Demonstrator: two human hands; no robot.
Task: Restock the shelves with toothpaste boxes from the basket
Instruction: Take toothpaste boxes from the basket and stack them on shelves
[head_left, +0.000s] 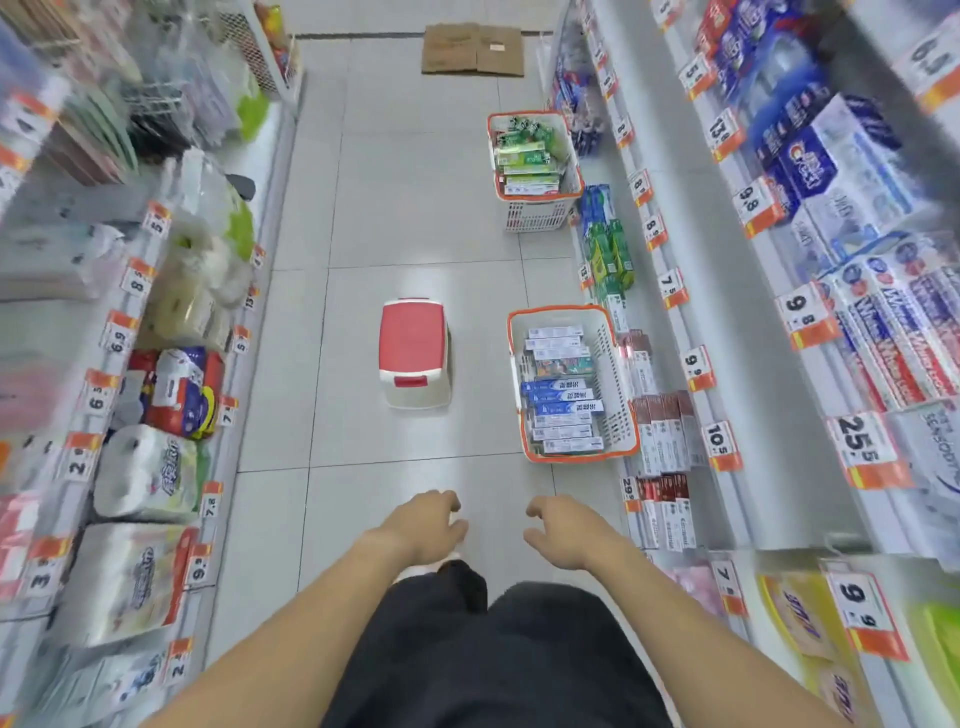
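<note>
Here, left hand (428, 527) and right hand (563, 530) loosely curled, grasping nothing, basket (621, 415) of toothpaste boxes (561, 387) on floor (415, 218) beside right shelves (727, 332), red stool (413, 351) nearby.

glossy pale tiled floor (415, 234); white plastic lattice basket (613, 374) with orange rim; glossy printed cardboard toothpaste boxes (563, 400); smooth red-topped plastic stool (413, 343); matt brown cardboard sheets (471, 50).

Stool (413, 351) mid-aisle; baskets (613, 364) along shelves (727, 322).
</note>
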